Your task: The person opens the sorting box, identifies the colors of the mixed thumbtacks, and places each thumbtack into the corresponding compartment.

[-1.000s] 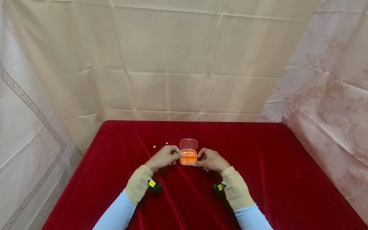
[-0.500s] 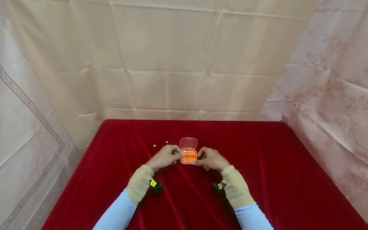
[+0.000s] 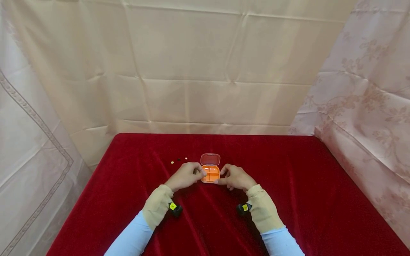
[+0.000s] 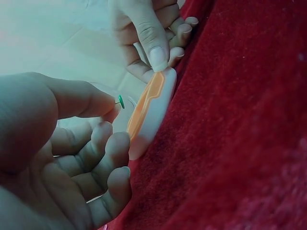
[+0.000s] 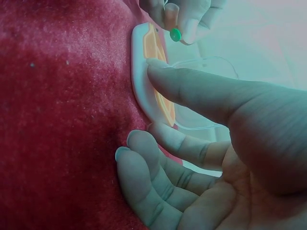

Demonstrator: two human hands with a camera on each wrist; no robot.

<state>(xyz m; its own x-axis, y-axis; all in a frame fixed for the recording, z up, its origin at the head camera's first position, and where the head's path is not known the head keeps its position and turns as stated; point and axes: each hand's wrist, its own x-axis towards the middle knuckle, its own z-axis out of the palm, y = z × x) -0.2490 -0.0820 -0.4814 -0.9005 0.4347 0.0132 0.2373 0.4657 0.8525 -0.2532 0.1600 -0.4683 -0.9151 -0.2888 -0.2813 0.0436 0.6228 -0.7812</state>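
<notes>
An orange pill box (image 3: 214,175) with a white outer case sits on the red cloth, its clear lid (image 3: 210,159) raised at the back. Dividers split it into several compartments. My left hand (image 3: 185,176) pinches a green-headed thumbtack (image 4: 121,101) between thumb and index finger, over the left side of the box; its metal pin shows in the left wrist view. At the front right corner, my right hand (image 3: 237,177) grips the box, with the thumb on the front edge and the index finger at the side. The left fingers partly hide the left compartments.
Behind the left hand lie a yellowish tack (image 3: 172,162), a dark tack (image 3: 178,159) and a pale tack (image 3: 185,158), all small. Red velvet cloth (image 3: 272,163) covers the table. A beige curtain (image 3: 192,71) hangs beyond its far edge.
My left hand has shifted slightly to the right with the green thumbtack, further over the box. The right hand and the box stay almost still.
</notes>
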